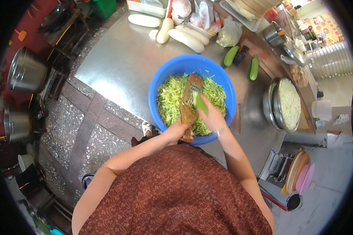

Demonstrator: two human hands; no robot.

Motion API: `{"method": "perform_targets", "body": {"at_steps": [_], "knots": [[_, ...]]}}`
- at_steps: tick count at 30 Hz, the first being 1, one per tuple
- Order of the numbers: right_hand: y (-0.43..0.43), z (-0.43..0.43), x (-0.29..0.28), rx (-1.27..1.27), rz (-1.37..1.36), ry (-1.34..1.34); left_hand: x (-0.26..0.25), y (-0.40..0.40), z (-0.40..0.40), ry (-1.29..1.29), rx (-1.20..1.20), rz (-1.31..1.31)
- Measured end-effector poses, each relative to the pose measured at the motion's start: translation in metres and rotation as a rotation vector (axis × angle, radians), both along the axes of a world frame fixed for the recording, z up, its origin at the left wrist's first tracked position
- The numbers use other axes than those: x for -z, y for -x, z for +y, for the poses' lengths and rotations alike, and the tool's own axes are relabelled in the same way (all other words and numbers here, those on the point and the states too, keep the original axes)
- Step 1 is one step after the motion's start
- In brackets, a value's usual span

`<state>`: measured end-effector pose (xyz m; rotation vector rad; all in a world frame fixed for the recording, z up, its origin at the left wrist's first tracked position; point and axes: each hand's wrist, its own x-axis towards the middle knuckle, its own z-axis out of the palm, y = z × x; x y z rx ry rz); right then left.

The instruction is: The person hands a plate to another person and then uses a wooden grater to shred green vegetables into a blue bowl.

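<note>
A large blue plastic basin (155, 114) holds a heap of shredded green squash (171, 97). My left hand (178, 132) grips the handle of a wooden grater (188, 113), which lies tilted over the shreds with its far end near the basin's back wall. Against the grater's metal teeth, my right hand (212, 116) holds a piece of green zucchini (200, 103) with a pale cut end. Two whole zucchini, one nearer (231, 56) and one farther right (254, 68), lie on the steel table behind the basin.
Several pale gourds (186, 40) lie at the back of the steel table (114, 61), beside plastic bags (229, 32). A steel bowl of finely chopped pale food (289, 105) stands at the right, overlapping another metal bowl (269, 102). Large metal pots (28, 70) stand at the far left.
</note>
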<state>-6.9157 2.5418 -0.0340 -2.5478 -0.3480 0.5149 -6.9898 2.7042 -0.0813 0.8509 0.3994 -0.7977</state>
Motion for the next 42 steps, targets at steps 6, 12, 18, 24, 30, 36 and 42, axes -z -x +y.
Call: {"method": "perform_targets", "body": {"at_steps": [6, 12, 18, 24, 30, 36, 42], "knots": [[-0.047, 0.002, 0.007, 0.07, 0.0, 0.046, 0.005, -0.002, 0.002, 0.023, -0.02, 0.027], [-0.064, 0.013, 0.03, 0.128, -0.064, 0.271, -0.007, -0.007, 0.004, -0.045, 0.074, -0.022], [-0.027, 0.02, -0.03, -0.095, -0.046, 0.23, 0.006, -0.003, 0.015, 0.029, -0.007, -0.056], [-0.099, 0.014, 0.052, 0.119, -0.057, 0.436, -0.001, -0.003, 0.007, -0.009, 0.097, -0.018], [-0.074, -0.054, 0.048, 0.718, 0.762, -0.917, -0.004, -0.006, 0.012, -0.023, 0.05, 0.032], [-0.029, -0.021, 0.022, 0.522, 0.483, -0.672, -0.014, -0.006, 0.011, -0.033, 0.039, 0.065], [-0.005, -0.018, -0.003, -0.046, -0.041, -0.214, -0.007, -0.003, 0.002, -0.002, -0.025, 0.077]]}}
